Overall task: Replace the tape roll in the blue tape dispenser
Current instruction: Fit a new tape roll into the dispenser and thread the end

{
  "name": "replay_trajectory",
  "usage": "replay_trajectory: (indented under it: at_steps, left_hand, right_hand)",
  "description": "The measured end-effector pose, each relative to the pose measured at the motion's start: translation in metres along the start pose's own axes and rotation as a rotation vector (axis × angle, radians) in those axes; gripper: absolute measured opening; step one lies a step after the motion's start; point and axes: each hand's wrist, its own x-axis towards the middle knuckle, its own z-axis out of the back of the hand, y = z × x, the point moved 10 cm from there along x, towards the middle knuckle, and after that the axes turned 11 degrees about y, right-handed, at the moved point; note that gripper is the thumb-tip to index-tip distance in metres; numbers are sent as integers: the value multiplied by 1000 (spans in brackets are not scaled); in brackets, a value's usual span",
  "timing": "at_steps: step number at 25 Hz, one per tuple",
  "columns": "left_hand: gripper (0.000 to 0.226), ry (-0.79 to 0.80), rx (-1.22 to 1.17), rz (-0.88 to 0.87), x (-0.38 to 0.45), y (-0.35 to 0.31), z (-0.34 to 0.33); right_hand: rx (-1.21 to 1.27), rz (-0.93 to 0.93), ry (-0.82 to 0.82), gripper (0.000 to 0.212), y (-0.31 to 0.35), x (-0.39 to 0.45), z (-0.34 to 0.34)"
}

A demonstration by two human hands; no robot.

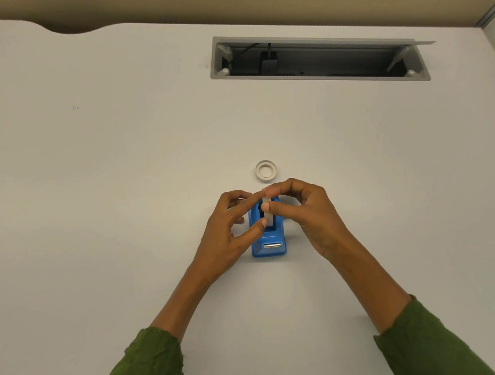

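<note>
White tabletop, blue tape dispenser centred; right hand pinches tape roll upright in its cradle, left hand half-open, steadying, holding nothing; spare ring just behind; risk: crooked seating may jam the roll.

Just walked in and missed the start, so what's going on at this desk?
A person in green sleeves is changing the tape in a blue tape dispenser standing on the white desk. The right hand pinches a white tape roll upright in the dispenser's slot, while the left hand has its fingers at the dispenser's side. Whether the roll is going in or coming out can't be told. Another white ring, a roll or bare core, lies flat just beyond the hands.
</note>
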Motion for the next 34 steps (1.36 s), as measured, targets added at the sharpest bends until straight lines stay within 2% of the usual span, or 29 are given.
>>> replay_trajectory:
  at_steps: [8,11,14,17,25,28,31,34]
  left_hand:
    - [35,-13,-37,-5,0,1,1]
    - [34,-17,-36,-7,0,2,0]
    - [36,-28,-18,-25,1,3,1]
    - [38,-34,-28,-38,1,3,0]
    - [44,-44,-19,-72,0,4,0]
    - [45,-48,-14,-76,-1,4,0]
    - [42,-55,-13,-71,0,4,1]
    - [38,-50,-18,-64,-1,4,1]
  right_hand:
    - [-21,-41,-27,13,4,5,4]
    - [-91,-17,88,14,8,3,2]
    - [-106,-8,188,29,7,-3,-5]
    - [-115,-8,152,33,6,-4,-5]
    - [-60,3,-41,14,4,-2,-5]
    - [-25,-10,-81,14,3,1,-2]
    - [-7,-44,-57,19,4,4,-1]
    - [-78,-82,57,25,7,6,1]
